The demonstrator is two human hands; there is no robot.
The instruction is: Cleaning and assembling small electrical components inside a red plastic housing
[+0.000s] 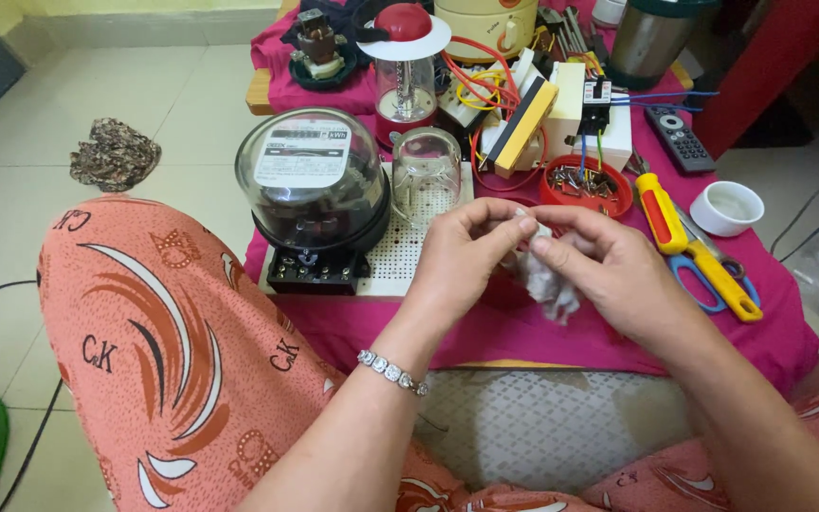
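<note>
My left hand and my right hand meet over the low table, both pinching a small crumpled piece of white-grey tissue or cloth that hangs down between them. A silver bracelet sits on my left wrist. Just behind my left hand stand a clear glass jar and an electricity meter with a clear dome on a white perforated board.
The table wears a magenta cloth. On it lie a red dish of screws, a red-and-yellow screwdriver, blue-handled scissors, a white cup, a remote control, a red-topped lantern and wired parts. My knee in orange fabric is at left.
</note>
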